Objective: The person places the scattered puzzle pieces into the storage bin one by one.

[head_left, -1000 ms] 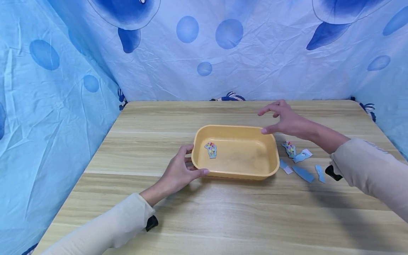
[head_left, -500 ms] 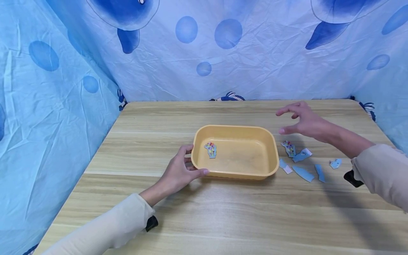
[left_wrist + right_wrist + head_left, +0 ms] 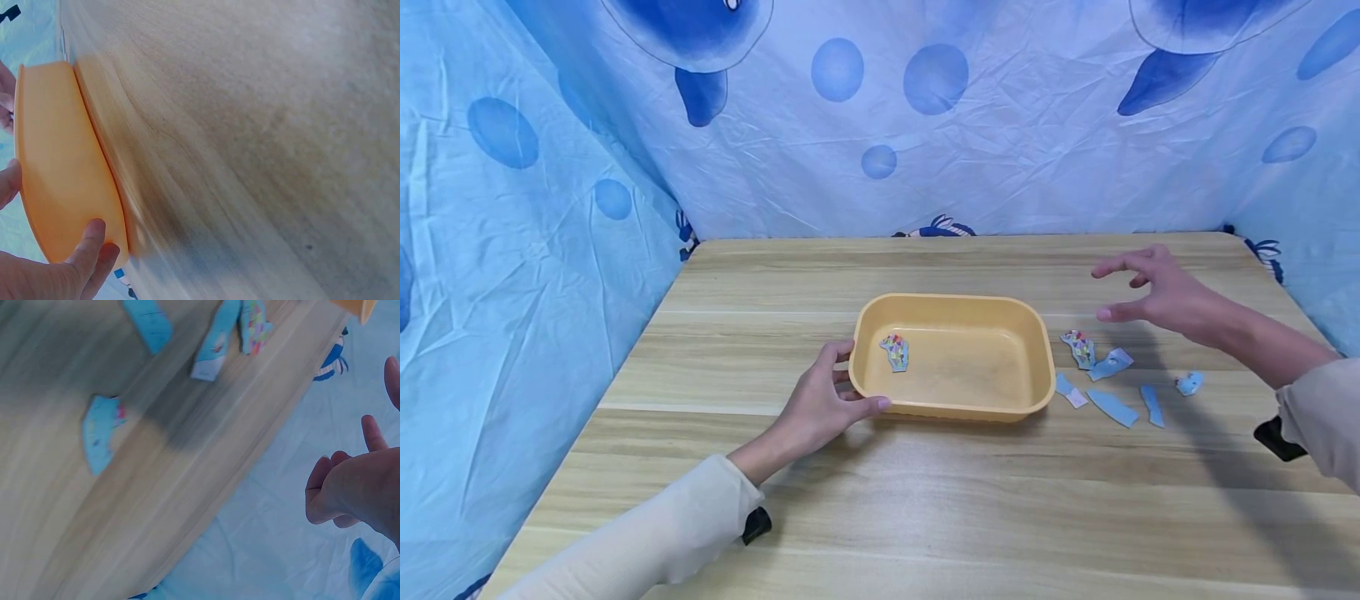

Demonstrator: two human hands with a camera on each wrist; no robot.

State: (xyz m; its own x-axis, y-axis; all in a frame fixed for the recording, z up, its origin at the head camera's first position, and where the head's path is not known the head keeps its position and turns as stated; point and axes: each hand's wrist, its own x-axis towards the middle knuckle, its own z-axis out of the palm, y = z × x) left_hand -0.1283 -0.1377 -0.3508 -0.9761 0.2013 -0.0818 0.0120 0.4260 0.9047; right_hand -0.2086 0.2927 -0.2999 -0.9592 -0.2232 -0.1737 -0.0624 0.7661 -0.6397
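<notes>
At its left end the shallow yellow plastic basin [image 3: 977, 383] is held by my left hand [image 3: 816, 408], thumb at the near rim. In the left wrist view, fingertips touch the basin's outer wall [image 3: 59, 156]. One colourful flat puzzle piece [image 3: 896, 353] lies inside, toward the left. My right hand [image 3: 1161, 292] hovers over the back right of the table, thumb and fingers spread around nothing. Below it lie a multicoloured puzzle piece [image 3: 1079, 349], a blue-and-white piece [image 3: 1110, 364] and a small blue piece [image 3: 1190, 383], also seen in the right wrist view as a curved piece [image 3: 100, 432].
Close to the basin's right side are a two-tone piece [image 3: 1071, 391], a long blue piece [image 3: 1112, 408] and a narrow blue piece [image 3: 1152, 406]. A blue sea-patterned cloth [image 3: 880, 100] hangs behind the wooden table [image 3: 925, 508] and along its sides.
My right hand has moved right, away from above the basin's far right corner, uncovering the small blue piece. The left hand, basin and the piece inside look unchanged.
</notes>
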